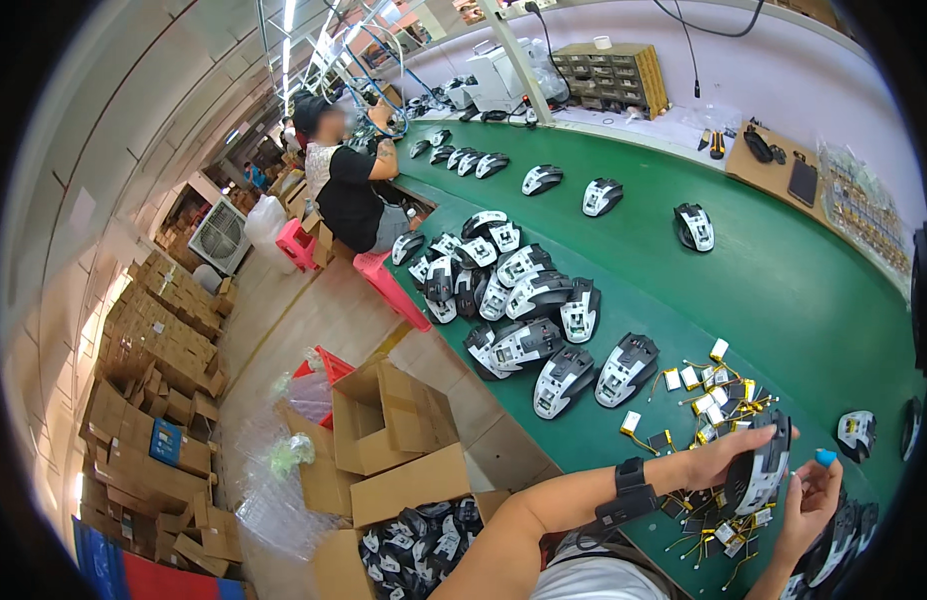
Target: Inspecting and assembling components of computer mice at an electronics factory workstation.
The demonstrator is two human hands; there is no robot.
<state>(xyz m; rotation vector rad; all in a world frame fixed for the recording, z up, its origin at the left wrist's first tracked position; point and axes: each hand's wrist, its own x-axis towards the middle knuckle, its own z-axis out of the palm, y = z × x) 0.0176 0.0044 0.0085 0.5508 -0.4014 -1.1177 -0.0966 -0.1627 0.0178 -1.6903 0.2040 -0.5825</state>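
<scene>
My left hand (731, 455) grips a black-and-white computer mouse (763, 478), held on its side above the green bench. Close to the mouse's right side is my right hand (811, 502), its fingers curled together and a blue cover on one fingertip. Whatever those fingers pinch is too small to make out. Around and beneath the held mouse lie many small silver battery packs (718, 397) with yellow tape and thin wires. More mice (845, 545) sit beside my right hand, partly hidden by it. A black band with a box (628, 495) is strapped round my left forearm.
A pile of mice (523, 285) covers the bench's left part; others (694, 228) stand in a spaced row farther back. An open carton (413, 545) full of mouse parts stands by my left arm. Farther along the bench sits another person (348, 185), near pink stools (391, 290).
</scene>
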